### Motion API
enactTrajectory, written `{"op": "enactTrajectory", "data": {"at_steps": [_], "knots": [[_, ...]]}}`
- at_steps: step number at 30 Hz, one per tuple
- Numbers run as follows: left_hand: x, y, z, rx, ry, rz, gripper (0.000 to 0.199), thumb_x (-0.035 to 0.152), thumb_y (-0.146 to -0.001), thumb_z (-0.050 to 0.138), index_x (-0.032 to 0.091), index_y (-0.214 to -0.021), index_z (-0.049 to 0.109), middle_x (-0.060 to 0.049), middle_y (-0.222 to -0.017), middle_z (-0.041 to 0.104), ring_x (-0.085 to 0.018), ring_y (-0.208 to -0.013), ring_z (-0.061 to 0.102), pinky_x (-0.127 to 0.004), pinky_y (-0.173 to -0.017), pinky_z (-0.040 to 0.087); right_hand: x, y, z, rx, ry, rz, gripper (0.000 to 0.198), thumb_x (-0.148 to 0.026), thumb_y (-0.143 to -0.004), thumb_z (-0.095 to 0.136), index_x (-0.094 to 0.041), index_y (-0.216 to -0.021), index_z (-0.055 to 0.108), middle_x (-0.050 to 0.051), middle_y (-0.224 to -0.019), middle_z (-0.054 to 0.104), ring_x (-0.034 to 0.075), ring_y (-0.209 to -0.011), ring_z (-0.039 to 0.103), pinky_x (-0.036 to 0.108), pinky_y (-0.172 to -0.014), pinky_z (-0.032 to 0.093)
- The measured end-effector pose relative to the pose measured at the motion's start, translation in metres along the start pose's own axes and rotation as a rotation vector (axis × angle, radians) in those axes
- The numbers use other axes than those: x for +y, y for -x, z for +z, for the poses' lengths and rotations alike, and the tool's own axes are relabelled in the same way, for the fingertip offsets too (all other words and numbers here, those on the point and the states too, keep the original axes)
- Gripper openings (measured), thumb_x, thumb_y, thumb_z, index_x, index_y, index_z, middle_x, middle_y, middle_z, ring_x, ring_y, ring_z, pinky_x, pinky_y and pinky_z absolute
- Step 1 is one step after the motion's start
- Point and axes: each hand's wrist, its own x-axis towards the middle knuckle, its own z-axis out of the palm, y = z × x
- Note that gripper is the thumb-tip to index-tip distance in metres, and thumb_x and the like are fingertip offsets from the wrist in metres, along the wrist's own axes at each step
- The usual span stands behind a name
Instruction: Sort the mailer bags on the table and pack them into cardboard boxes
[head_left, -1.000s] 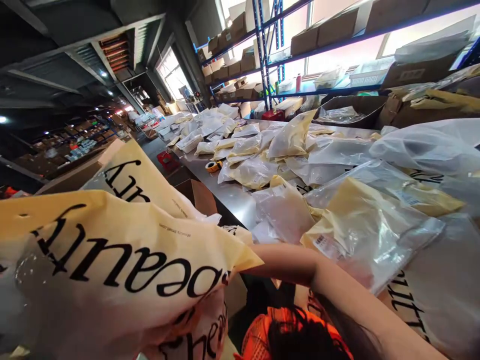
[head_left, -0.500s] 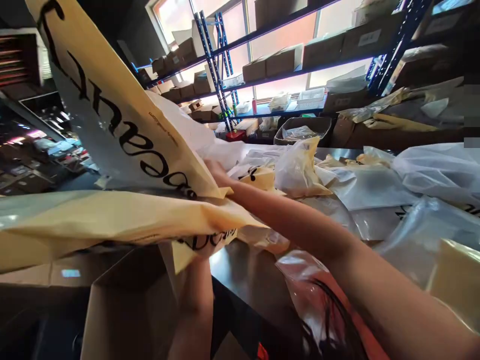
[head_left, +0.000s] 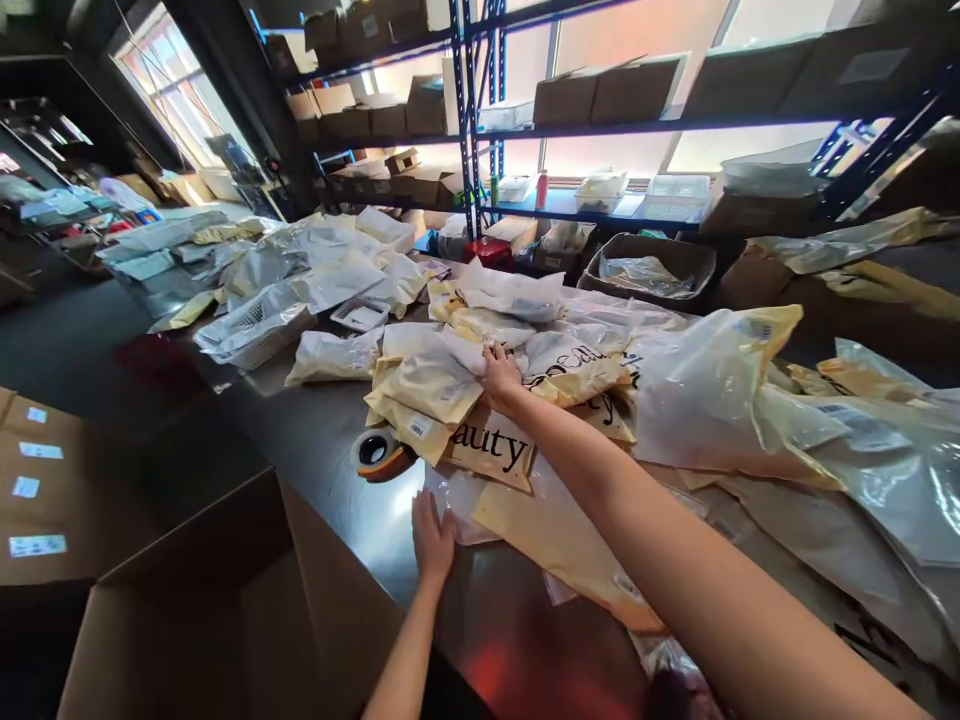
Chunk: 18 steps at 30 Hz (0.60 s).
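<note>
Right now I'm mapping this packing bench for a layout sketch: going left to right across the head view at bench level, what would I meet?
Open cardboard box → tape roll → left hand flat on the metal table → right hand on the cream bags → cream bag printed "auty" → large clear bag.

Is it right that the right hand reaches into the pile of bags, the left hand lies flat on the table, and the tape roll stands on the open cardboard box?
Not quite. In the head view the tape roll lies on the table, beside the bags, not on the cardboard box. The right hand does reach into the pile, and the left hand lies flat on the table.
</note>
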Motion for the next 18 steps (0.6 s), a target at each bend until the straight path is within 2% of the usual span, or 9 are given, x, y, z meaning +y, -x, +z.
{"op": "enactTrajectory", "data": {"at_steps": [2, 4, 8, 10, 12, 14, 15, 16, 18], "knots": [[-0.018, 0.038, 0.007, -0.053, -0.034, 0.064, 0.062, 0.036, -0.096, 0.044, -0.009, -0.139, 0.05, -0.031, -0.149, 0.042, -0.042, -0.141, 0.04, -0.05, -0.117, 0.035, -0.007, -0.013, 0.014, 0.011, 0.049, 0.05, 0.086, -0.035, -0.091, 0.067, -0.019, -0.162, 0.022, 0.012, -0.167, 0.004, 0.039, -0.143, 0.028, 0.051, -0.112, 0.041], [-0.027, 0.056, 0.012, -0.057, -0.085, 0.108, 0.062, 0.036, -0.098, 0.041, -0.008, -0.139, 0.051, -0.03, -0.15, 0.041, -0.041, -0.141, 0.04, -0.049, -0.118, 0.034, -0.016, -0.027, 0.015, 0.016, 0.073, 0.075, 0.091, -0.042, -0.09, 0.069, -0.019, -0.162, 0.019, 0.014, -0.167, 0.002, 0.039, -0.142, 0.028, 0.053, -0.11, 0.042], [-0.029, 0.057, 0.02, -0.026, -0.18, 0.183, 0.058, 0.033, -0.098, 0.04, -0.008, -0.139, 0.051, -0.031, -0.149, 0.042, -0.041, -0.14, 0.042, -0.051, -0.118, 0.035, -0.028, -0.031, 0.003, -0.027, 0.005, 0.081, 0.108, -0.05, -0.083, 0.077, -0.013, -0.162, 0.015, 0.018, -0.166, -0.001, 0.041, -0.146, 0.024, 0.05, -0.116, 0.036], [-0.03, 0.055, 0.024, -0.01, -0.215, 0.199, 0.058, 0.033, -0.098, 0.039, -0.007, -0.138, 0.052, -0.031, -0.148, 0.043, -0.042, -0.138, 0.044, -0.054, -0.117, 0.037, -0.029, -0.009, 0.002, -0.041, -0.056, -0.034, 0.109, -0.047, -0.083, 0.078, -0.009, -0.162, 0.013, 0.02, -0.165, 0.001, 0.037, -0.15, 0.02, 0.044, -0.121, 0.03], [-0.031, 0.054, 0.028, 0.004, -0.258, 0.208, 0.06, 0.034, -0.099, 0.036, -0.008, -0.137, 0.053, -0.031, -0.146, 0.045, -0.042, -0.136, 0.046, -0.056, -0.114, 0.04, -0.022, 0.032, 0.009, -0.01, -0.103, -0.237, 0.104, -0.044, -0.085, 0.076, -0.006, -0.161, 0.015, 0.02, -0.165, 0.007, 0.03, -0.153, 0.014, 0.042, -0.124, 0.024], [-0.032, 0.053, 0.029, -0.006, -0.29, 0.214, 0.063, 0.037, -0.099, 0.033, -0.01, -0.136, 0.054, -0.031, -0.145, 0.046, -0.043, -0.135, 0.046, -0.057, -0.112, 0.041, -0.003, 0.09, 0.02, 0.08, -0.138, -0.422, 0.093, -0.043, -0.089, 0.071, -0.01, -0.16, 0.021, 0.016, -0.164, 0.015, 0.027, -0.154, 0.01, 0.046, -0.126, 0.019], [-0.033, 0.051, 0.029, -0.02, -0.296, 0.209, 0.066, 0.04, -0.099, 0.031, -0.011, -0.135, 0.054, -0.031, -0.145, 0.046, -0.043, -0.136, 0.046, -0.056, -0.112, 0.041, 0.012, 0.124, 0.026, 0.114, -0.173, -0.494, 0.087, -0.043, -0.091, 0.067, -0.012, -0.16, 0.023, 0.016, -0.163, 0.02, 0.026, -0.154, 0.012, 0.047, -0.125, 0.022], [-0.034, 0.049, 0.027, -0.038, -0.297, 0.198, 0.069, 0.042, -0.099, 0.03, -0.013, -0.135, 0.053, -0.032, -0.144, 0.046, -0.044, -0.136, 0.045, -0.056, -0.112, 0.04, 0.029, 0.16, 0.032, 0.139, -0.215, -0.539, 0.083, -0.041, -0.093, 0.064, -0.012, -0.16, 0.023, 0.017, -0.162, 0.023, 0.026, -0.153, 0.015, 0.048, -0.124, 0.025], [-0.035, 0.044, 0.021, -0.085, -0.306, 0.179, 0.076, 0.046, -0.097, 0.029, -0.016, -0.134, 0.052, -0.034, -0.142, 0.047, -0.045, -0.135, 0.045, -0.056, -0.113, 0.038, 0.067, 0.238, 0.042, 0.172, -0.282, -0.504, 0.078, -0.033, -0.094, 0.058, -0.015, -0.16, 0.02, 0.017, -0.161, 0.027, 0.026, -0.152, 0.019, 0.05, -0.122, 0.029]]}}
